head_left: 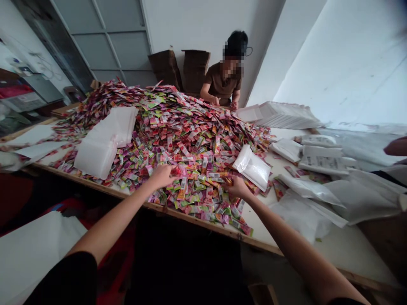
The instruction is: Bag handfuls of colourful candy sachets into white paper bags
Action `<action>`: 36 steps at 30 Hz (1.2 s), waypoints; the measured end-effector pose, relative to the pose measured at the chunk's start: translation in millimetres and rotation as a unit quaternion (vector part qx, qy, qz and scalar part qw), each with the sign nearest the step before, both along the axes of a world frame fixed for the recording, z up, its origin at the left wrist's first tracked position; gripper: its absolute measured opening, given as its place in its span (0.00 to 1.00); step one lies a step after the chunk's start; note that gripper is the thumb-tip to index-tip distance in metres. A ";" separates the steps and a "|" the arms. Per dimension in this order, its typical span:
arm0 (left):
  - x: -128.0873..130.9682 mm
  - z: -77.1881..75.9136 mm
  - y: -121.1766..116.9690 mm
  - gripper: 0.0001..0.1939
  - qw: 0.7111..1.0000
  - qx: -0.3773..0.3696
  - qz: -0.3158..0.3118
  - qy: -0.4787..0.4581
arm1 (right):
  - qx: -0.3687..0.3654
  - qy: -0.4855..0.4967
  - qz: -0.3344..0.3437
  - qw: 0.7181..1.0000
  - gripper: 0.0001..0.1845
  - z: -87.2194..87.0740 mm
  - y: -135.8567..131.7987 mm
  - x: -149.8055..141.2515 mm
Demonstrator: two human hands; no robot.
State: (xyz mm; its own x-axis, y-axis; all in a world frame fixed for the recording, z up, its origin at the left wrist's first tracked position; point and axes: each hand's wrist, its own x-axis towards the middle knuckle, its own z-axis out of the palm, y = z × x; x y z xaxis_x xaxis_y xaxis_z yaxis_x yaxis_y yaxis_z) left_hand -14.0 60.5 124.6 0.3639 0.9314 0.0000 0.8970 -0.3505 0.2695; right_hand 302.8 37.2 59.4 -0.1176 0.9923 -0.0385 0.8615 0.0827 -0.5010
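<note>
A large heap of small, colourful printed sachets (190, 127) in pink, green, purple and orange covers the table. My left hand (163, 176) reaches into the near side of the heap, its fingers closed on pink sachets (180, 170). To its right, my right hand (237, 187) is down among the sachets with its fingers curled; whatever they grip is hidden. Just beyond my right hand, a white padded mailer (254, 167) lies on the sachets. A fanned stack of white mailers (98, 148) rests on the heap at the left.
Filled white mailers (322, 159) lie on the right of the table (346, 250). A long row of mailers (282, 114) stands at the back right. Across the heap sits another person (224, 82); a third person's hand (396, 147) shows at the right edge. Cardboard stacks (195, 70) stand behind.
</note>
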 end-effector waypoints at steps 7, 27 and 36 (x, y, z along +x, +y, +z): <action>2.2 -23.1 54.0 0.19 0.986 0.013 -0.107 0.127 | -0.061 -0.130 -0.008 0.990 0.13 -23.6 15.5 -59.5; 28.8 -32.5 -57.2 0.24 0.973 -0.022 0.222 -0.053 | -0.008 -0.165 0.184 0.969 0.14 22.5 21.4 8.2; 37.7 -57.7 -61.5 0.12 0.988 0.043 0.133 -0.063 | 0.081 -0.172 0.194 0.962 0.15 -4.8 24.6 5.7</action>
